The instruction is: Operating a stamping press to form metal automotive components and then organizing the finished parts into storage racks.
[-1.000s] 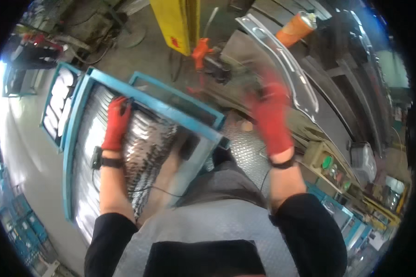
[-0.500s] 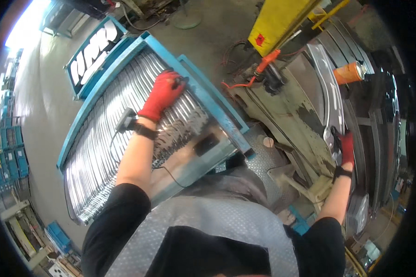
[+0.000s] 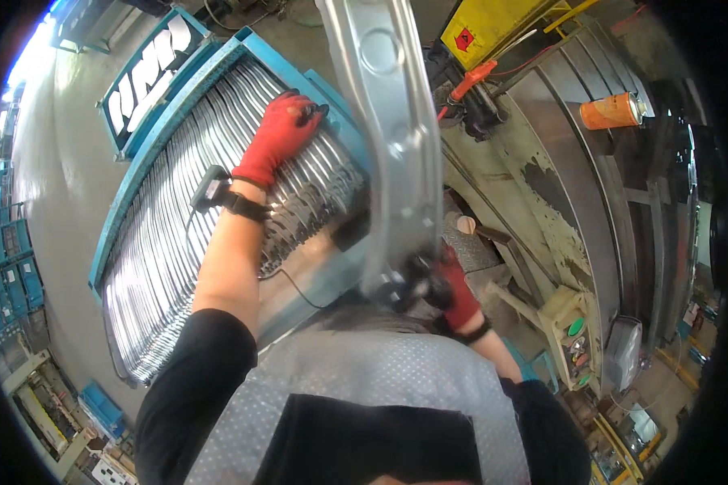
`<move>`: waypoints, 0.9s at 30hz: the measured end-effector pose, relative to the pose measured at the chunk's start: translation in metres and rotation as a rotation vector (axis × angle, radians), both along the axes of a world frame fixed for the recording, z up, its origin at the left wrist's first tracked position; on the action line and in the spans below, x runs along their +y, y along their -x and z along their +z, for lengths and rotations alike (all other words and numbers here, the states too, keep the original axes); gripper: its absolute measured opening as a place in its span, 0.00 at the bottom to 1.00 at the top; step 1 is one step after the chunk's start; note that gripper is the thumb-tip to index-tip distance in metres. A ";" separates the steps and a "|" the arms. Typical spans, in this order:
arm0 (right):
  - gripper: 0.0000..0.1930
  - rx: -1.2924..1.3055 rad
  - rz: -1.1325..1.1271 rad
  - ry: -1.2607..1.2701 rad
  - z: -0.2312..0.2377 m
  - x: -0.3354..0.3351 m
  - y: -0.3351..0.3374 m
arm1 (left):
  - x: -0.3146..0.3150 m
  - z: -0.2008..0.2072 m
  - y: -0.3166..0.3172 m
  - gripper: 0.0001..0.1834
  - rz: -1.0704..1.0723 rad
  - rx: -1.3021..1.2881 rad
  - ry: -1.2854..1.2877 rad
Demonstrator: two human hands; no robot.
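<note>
My left hand [image 3: 281, 133], in a red glove with dark fingertips, lies at the upper right end of a dense row of shiny pressed metal parts [image 3: 186, 174]. Its fingers are curled; whatever they grip is hidden. My right hand [image 3: 455, 287], also red-gloved, is closed around the lower end of a long pressed metal panel [image 3: 392, 121]. This panel stands lengthwise in front of me, its far end reaching the picture's top edge, and its lower end is blurred. The row of parts sits in a blue metal rack [image 3: 146, 178].
Beyond the rack stands a smaller blue frame [image 3: 125, 101] with white shapes. To the right is a machine bed [image 3: 542, 194] with dark curved metal. An orange can [image 3: 611, 111] lies there, near an orange-handled tool [image 3: 471, 81] and a yellow post [image 3: 481, 32].
My right hand has brought the metal panel from the machine on the right over to my front, beside the rack. The left hand stays on the row of parts.
</note>
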State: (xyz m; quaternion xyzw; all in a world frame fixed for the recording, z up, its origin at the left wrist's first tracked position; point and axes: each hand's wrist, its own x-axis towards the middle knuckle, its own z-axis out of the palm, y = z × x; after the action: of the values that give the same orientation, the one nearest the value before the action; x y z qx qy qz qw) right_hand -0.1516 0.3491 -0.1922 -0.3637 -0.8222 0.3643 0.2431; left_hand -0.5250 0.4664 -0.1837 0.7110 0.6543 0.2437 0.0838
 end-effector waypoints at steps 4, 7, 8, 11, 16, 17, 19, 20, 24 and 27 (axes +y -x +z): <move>0.20 0.602 -0.392 1.032 -0.049 0.031 0.025 | 0.000 0.001 0.000 0.13 0.000 0.007 -0.063; 0.19 0.781 -0.464 1.018 -0.087 0.023 0.019 | -0.001 0.007 -0.004 0.12 -0.033 0.025 0.079; 0.18 0.903 -0.545 1.054 -0.084 0.023 0.022 | -0.004 0.009 -0.004 0.12 -0.026 0.035 0.082; 0.16 0.421 -0.494 0.649 -0.040 0.035 0.031 | -0.013 0.007 0.001 0.10 -0.055 -0.004 -0.102; 0.14 -0.007 -0.603 0.214 -0.022 0.045 0.003 | -0.013 -0.003 -0.002 0.09 -0.060 -0.007 -0.184; 0.14 0.011 -0.527 0.103 0.002 0.039 -0.007 | -0.010 0.006 -0.004 0.09 -0.058 -0.042 -0.106; 0.14 -0.168 -0.390 0.227 0.068 0.027 -0.024 | -0.016 0.016 -0.007 0.09 -0.051 -0.081 -0.014; 0.14 -0.265 -0.357 0.213 0.086 0.023 -0.035 | -0.013 0.017 -0.003 0.10 -0.066 -0.044 0.024; 0.15 -0.527 -0.271 0.387 0.143 -0.003 -0.052 | -0.009 0.011 -0.006 0.10 -0.041 -0.041 -0.069; 0.17 -0.624 -0.181 0.365 0.156 -0.014 -0.053 | -0.010 0.011 -0.003 0.11 -0.048 -0.054 -0.060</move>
State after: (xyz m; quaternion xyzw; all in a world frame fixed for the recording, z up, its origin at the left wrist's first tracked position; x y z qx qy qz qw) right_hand -0.0983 0.3351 -0.0365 -0.5659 -0.7426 0.3537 -0.0567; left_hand -0.5220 0.4567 -0.1728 0.7220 0.6268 0.2801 0.0860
